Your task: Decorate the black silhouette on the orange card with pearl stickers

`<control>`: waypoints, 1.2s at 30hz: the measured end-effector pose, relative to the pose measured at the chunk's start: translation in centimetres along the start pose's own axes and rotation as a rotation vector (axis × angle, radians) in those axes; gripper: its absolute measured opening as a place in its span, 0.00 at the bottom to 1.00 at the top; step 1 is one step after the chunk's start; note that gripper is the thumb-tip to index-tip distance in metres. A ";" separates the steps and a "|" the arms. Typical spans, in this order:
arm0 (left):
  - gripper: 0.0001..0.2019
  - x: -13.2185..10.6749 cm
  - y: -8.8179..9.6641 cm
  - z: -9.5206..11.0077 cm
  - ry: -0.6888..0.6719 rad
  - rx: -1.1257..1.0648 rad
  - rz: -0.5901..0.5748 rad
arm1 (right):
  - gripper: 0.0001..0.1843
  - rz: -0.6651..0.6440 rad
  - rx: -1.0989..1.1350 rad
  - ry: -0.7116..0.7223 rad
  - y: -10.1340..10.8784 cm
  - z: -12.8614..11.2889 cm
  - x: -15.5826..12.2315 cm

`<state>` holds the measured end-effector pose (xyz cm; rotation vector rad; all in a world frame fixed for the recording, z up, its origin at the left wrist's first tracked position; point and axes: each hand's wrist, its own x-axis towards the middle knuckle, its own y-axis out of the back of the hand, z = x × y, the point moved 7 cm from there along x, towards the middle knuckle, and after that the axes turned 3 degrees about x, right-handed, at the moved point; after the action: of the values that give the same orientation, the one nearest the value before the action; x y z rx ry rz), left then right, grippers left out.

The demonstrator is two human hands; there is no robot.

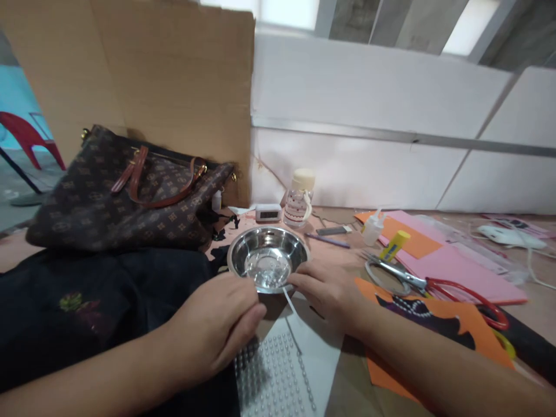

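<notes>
In the head view my right hand point(330, 291) is at the near right rim of a shiny steel bowl point(238, 249). Its fingertips pinch a thin white strip point(292, 304), which hangs over the bowl's edge. My left hand point(223, 318) is closed just in front of the bowl's near left rim; its fingertips are hidden, so what they may hold cannot be seen. Small clear bits point(269, 273) lie in the bowl. Below the hands, a sheet of stick-on pearls point(278, 368) in rows rests on white paper point(324, 347).
At the left stand a brown patterned handbag point(99, 191) and dark cloth point(143, 289). Behind the bowl are a small digital clock point(268, 213) and a bottle point(299, 200). Red-handled scissors point(417, 281), a glue stick point(394, 245), pink paper point(469, 266) and orange paper point(386, 368) lie right.
</notes>
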<state>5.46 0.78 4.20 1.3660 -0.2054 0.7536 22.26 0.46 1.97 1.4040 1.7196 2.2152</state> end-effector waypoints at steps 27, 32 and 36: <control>0.17 -1.5 -2.0 0.8 -0.302 0.239 0.172 | 0.13 -0.071 -0.231 -0.227 6.8 1.8 -0.1; 0.12 -1.0 -1.8 0.3 -0.298 0.233 0.173 | 0.13 -0.246 -0.334 -0.604 9.9 7.0 -4.3; 0.10 -0.8 -1.6 -1.7 -0.147 0.271 0.164 | 0.11 -0.417 -0.357 -0.824 11.2 8.9 -8.4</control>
<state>5.35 2.09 2.06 1.6791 -0.3439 0.8397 38.41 -1.26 5.41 1.3998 1.1191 1.3381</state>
